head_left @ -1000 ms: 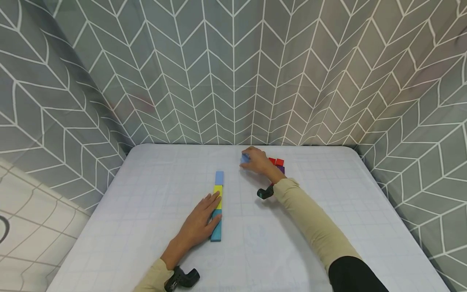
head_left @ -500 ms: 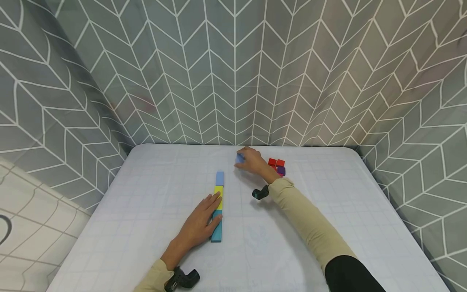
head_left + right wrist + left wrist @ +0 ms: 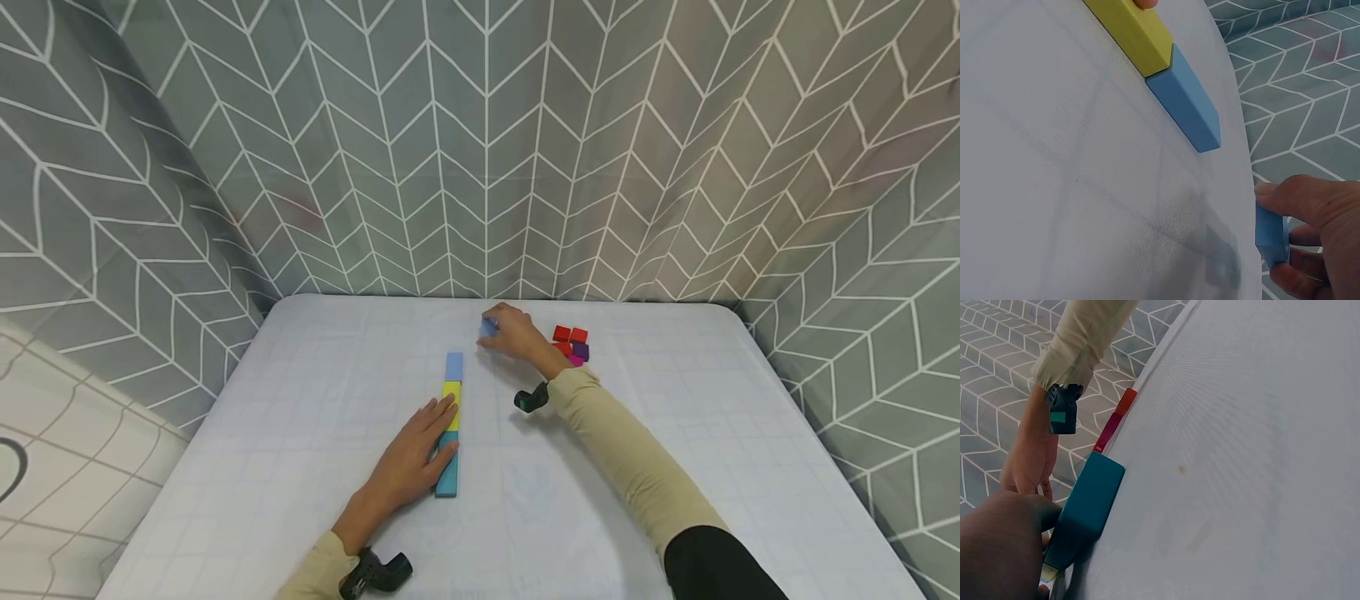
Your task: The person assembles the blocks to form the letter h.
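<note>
A row of blocks runs away from the body: a teal block [image 3: 447,475] nearest, a yellow block [image 3: 452,388] in the middle, a light blue block [image 3: 454,367] at the far end. My left hand [image 3: 412,454] lies along this row, straight fingers over the yellow block and thumb at the teal one. Beyond the row's far end, my right hand [image 3: 519,335] pinches a second light blue block [image 3: 1270,234] between thumb and fingers. In the right wrist view this block appears apart from the row, and a shadow falls on the table.
Several small red, purple and pink blocks [image 3: 580,352] sit in a cluster to the right of my right hand, near the back of the white-covered table [image 3: 337,358]. Patterned curtains [image 3: 480,167] hang behind the table and along both sides.
My right hand has moved a little to the left with the light blue block, so more of the red and purple cluster shows. The left hand keeps its place on the row.
</note>
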`<state>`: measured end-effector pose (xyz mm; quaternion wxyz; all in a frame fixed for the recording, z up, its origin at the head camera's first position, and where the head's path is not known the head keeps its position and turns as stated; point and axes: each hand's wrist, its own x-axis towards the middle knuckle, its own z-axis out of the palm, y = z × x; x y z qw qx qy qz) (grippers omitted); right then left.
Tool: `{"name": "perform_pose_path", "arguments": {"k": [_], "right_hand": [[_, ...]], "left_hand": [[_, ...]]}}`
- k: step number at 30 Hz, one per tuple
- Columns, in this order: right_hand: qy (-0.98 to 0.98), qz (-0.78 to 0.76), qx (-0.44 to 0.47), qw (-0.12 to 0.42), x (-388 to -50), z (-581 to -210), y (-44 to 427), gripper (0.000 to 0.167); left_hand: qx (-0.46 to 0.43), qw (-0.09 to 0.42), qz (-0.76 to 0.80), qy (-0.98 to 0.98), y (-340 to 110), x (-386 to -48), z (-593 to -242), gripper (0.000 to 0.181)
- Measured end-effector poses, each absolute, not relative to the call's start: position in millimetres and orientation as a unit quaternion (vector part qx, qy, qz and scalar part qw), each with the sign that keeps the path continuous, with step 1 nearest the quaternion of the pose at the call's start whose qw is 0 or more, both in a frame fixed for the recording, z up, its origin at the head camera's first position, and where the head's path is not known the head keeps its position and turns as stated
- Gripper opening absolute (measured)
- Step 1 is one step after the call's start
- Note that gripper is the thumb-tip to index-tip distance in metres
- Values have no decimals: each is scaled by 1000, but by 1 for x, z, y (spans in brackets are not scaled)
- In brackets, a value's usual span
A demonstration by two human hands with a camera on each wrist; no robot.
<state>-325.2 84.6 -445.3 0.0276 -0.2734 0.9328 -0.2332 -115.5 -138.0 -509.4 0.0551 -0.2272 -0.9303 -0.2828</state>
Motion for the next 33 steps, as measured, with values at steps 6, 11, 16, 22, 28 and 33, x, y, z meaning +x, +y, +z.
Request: {"name": "perform_pose_path", "arguments": {"k": [6,11,16,22,28,33], "right_hand": [[931,-229,-284,16,-327,-445,83,58],[930,-228,-287,17,-327,-442,80,58],[931,-225,-286,19,-326,-441,74,58],[934,-219,-282,25,-326,-439,64,59],[931,-229,-284,27,-326,-439,59,55],[930,-242,-276,32,-327,-442,56,51]], "left_hand": [[-230,55,-285,-929,-138,-116,-509,61],[-235,61,-284,-928,-138,-117,-510,61],[-230,57,-282,-930,-138,-117,-510,61],[-225,57,-285,-930,-139,-115,-509,61],[-222,53,-282,-932,-138,-115,-509,61],[-220,51,-283,-932,-137,-115,-508,61]]}}
